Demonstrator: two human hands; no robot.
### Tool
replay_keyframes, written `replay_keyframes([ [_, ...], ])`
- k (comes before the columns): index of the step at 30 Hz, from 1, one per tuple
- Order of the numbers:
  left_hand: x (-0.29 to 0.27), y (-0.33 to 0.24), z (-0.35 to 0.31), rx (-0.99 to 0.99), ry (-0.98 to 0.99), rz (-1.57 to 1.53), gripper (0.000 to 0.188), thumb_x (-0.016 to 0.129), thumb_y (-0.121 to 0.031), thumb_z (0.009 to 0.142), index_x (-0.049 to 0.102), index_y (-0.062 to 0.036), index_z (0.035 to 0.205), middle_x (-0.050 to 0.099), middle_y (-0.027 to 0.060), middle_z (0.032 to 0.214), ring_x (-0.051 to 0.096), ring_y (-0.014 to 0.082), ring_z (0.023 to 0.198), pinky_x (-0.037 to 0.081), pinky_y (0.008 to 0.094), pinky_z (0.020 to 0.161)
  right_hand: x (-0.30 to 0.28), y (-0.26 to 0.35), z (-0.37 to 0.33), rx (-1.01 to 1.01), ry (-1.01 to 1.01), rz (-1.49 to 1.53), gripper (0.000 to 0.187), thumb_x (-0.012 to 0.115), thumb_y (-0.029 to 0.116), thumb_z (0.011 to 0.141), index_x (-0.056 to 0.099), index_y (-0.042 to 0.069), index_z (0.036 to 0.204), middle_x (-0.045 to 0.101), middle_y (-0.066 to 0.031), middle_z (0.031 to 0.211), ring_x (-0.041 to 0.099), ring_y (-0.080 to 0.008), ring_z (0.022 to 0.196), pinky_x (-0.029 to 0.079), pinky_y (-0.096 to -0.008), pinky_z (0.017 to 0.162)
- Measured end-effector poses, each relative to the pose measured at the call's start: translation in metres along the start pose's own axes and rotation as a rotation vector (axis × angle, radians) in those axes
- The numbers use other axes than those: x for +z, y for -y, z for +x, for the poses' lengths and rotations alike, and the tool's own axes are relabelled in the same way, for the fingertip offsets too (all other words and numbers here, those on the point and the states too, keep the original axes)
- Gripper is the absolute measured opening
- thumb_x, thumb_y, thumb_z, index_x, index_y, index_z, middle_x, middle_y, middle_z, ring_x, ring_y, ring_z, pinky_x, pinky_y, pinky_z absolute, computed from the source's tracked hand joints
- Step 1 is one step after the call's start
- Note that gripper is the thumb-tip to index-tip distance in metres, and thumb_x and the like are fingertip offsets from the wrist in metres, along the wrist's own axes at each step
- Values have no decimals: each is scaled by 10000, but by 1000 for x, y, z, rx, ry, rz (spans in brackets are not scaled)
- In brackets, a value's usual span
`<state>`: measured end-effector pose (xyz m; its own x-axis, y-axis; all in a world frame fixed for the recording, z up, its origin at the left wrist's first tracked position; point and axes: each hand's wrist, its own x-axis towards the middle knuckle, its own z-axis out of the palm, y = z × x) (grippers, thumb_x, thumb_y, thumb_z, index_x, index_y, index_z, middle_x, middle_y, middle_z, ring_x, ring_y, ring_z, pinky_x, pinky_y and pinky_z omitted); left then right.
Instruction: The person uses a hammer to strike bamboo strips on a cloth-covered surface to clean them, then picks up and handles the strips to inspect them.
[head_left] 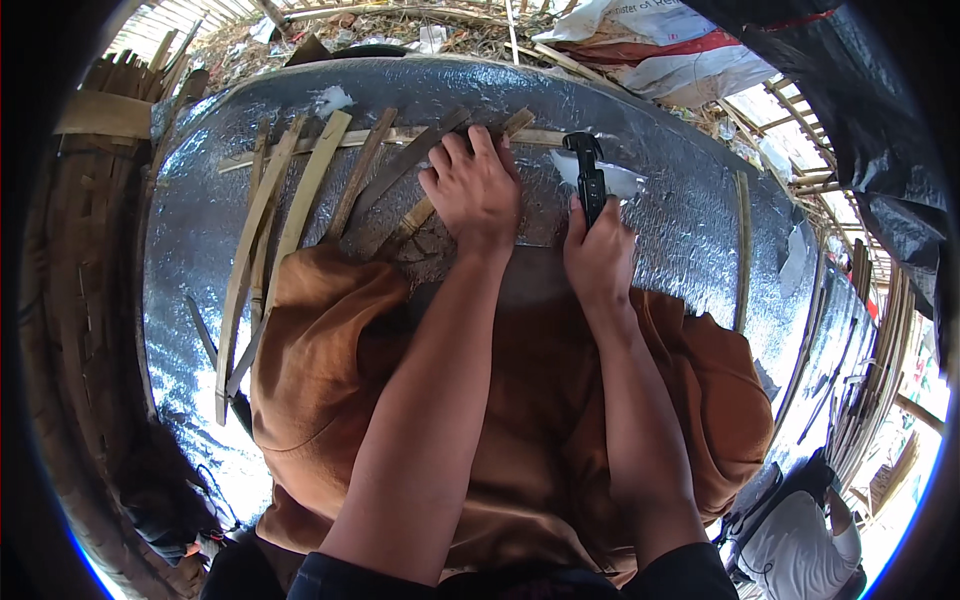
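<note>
My left hand (475, 190) presses flat on several bamboo strips (372, 175) that fan out over a silver foil mat (680, 215). My right hand (598, 255) grips a black tool (588, 172) with its head pointing away from me, just right of the left hand. The tool's tip lies over a white scrap (622, 180) on the mat. Both forearms reach over my brown-clad lap (330, 370).
Long pale bamboo slats (262, 240) lie at the mat's left, and one thin strip (743, 250) at its right. Woven bamboo (85, 260) borders the left side. White sacks (660, 45) and litter lie beyond the mat. Another person (800, 540) sits at lower right.
</note>
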<state>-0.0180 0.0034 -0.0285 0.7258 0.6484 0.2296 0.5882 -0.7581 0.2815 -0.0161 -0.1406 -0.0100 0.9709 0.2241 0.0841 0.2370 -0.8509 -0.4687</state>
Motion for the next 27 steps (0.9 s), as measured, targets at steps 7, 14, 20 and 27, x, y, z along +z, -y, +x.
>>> replay_keyframes([
  [7, 4, 0, -2, -2, 3, -26, 328, 532, -381, 1021, 608, -63, 1041, 631, 160, 1041, 604, 350, 1038, 442, 506, 864, -19, -1, -3, -16, -112, 175, 320, 608, 247, 1012, 517, -59, 1040, 638, -276, 669, 672, -482, 640, 502, -530, 515],
  [14, 5, 0, -8, 7, -41, -7, 312, 545, -361, 1015, 606, -56, 1035, 633, 154, 1033, 606, 348, 1030, 443, 499, 867, -1, -4, 0, -24, 51, -41, 298, 593, 215, 1016, 515, -62, 1094, 658, -259, 700, 692, -480, 702, 523, -519, 545],
  [20, 4, -1, -7, 2, -29, -3, 318, 542, -368, 1017, 607, -59, 1051, 631, 151, 1038, 607, 343, 1030, 439, 495, 864, 2, -7, 5, 38, 73, -1, 270, 611, 184, 1005, 550, -75, 1051, 664, -256, 732, 693, -483, 700, 524, -529, 572],
  [27, 6, 2, -5, 11, -40, 3, 331, 529, -382, 1023, 604, -62, 1060, 630, 156, 1047, 606, 342, 1027, 444, 496, 854, -7, -4, -3, -43, -209, 289, 289, 612, 221, 1009, 552, -61, 1031, 648, -261, 689, 694, -466, 691, 520, -513, 547],
])
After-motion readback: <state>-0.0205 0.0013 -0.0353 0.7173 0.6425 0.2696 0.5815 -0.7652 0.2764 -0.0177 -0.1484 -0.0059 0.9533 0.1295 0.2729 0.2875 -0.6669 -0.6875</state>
